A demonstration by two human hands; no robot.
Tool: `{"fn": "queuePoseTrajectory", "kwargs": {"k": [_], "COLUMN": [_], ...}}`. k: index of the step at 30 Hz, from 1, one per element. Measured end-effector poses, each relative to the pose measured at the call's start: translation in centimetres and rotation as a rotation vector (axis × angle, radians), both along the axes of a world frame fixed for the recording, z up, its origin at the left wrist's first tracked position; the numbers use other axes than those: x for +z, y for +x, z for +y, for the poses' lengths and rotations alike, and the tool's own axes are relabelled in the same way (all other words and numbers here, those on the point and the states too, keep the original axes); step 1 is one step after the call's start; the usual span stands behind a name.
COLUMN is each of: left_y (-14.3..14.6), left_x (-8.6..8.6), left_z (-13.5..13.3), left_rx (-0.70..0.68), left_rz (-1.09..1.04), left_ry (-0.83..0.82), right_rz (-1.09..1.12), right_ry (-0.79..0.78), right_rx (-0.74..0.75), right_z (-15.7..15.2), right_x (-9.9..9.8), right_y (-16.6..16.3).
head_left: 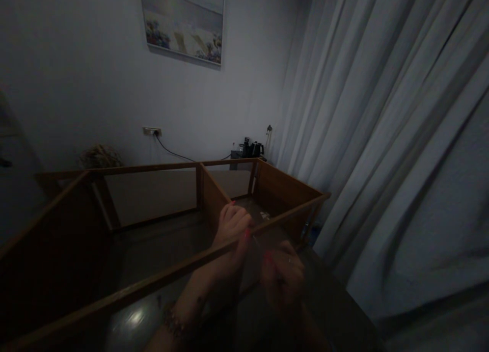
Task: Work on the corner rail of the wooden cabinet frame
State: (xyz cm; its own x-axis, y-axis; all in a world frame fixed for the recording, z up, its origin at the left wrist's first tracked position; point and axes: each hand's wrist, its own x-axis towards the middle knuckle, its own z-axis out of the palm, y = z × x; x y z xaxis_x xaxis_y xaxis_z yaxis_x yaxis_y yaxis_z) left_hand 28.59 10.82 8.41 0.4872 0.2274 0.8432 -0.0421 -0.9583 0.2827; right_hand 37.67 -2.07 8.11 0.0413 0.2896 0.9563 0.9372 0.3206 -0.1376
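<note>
Left fingers [238,217] clasp wooden framework [171,269] on a dark surface [336,298], near curtains [351,138].

Rm is dim, v. low light, bkgd mostly grey-blue. Plain pale wall [237,102] fills upper L & ctr; framed painting [183,23] w/ flowers along its btm edge hangs top ctr-L. Below it, approx. mid-ht, a wall socket [148,131] w/ dark power cord [168,151] plugged in, sagging down to R. Bunch of dried stems [100,157] at L, low by wall. Far L edge: door [13,199] w/ dark handle [4,163]. Just R of ctr, small dark side table [234,163] w/ black kettle [257,149]. Pale curtain [367,102], deep folds, takes most of R side.
</note>
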Motion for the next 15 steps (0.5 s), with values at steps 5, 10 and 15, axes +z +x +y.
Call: {"fn": "queuePoseTrajectory", "kwargs": {"k": [5, 10, 15], "left_y": [0.0, 0.0, 0.0], "left_x": [-0.1, 0.0, 0.0], "left_z": [0.1, 0.1, 0.0], "left_rx": [-0.020, -0.009, 0.004], "left_rz": [-0.012, -0.017, 0.000], "left_ry": [0.022, 0.021, 0.009], "right_rz": [-0.037, 0.028, -0.009], "right_ry": [0.013, 0.041, 0.103], "right_rx": [0.025, 0.019, 0.069], "right_z": [0.3, 0.5, 0.4], "right_x": [-0.2, 0.0, -0.2], "right_y": [0.2, 1.2, 2.7]}}
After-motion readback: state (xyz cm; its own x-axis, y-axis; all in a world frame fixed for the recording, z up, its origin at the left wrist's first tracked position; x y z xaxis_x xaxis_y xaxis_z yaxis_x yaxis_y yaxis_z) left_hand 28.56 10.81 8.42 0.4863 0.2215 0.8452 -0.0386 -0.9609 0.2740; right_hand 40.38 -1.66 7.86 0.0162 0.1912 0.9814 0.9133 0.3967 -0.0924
